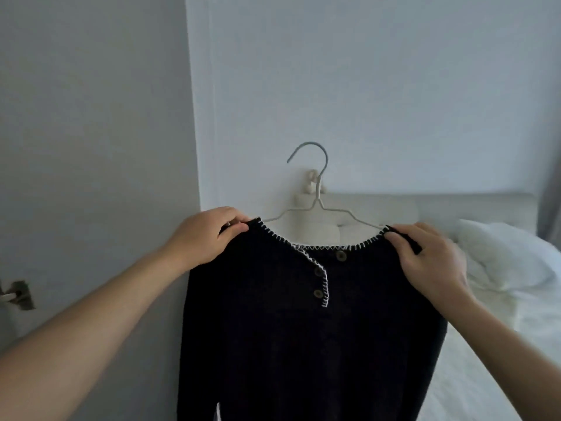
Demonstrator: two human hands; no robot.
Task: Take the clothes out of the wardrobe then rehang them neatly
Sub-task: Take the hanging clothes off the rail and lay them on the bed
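up in front of the white wall (379, 86), a dark knit top (303, 329) hangs on a thin wire hanger (317, 205). the top has white stitches round the neck and little brown buttons down the front. it is held in the air, between the two hands, and it is not on any rail.

the left hand (200, 238) pinches the left shoulder of the top, thumb on the front and fingers behind. the right hand (431, 262) pinches the right shoulder the same way. both grips are small and tight, holding cloth, and most likely the hanger ends under the cloth too, though that part is hidden.

the top looks soft and floppy, and not very heavy. it will sag and slide if held by one side only. the neck is wide, so it could slip off the thin hanger. the shoulders are a good place to hold while it gets pulled straight. to hang it up, the hook at the top is the best place to grab.

a white bed (485, 375) with a pillow (504, 256) sits to the right. a door handle (18, 294) shows at the far left.
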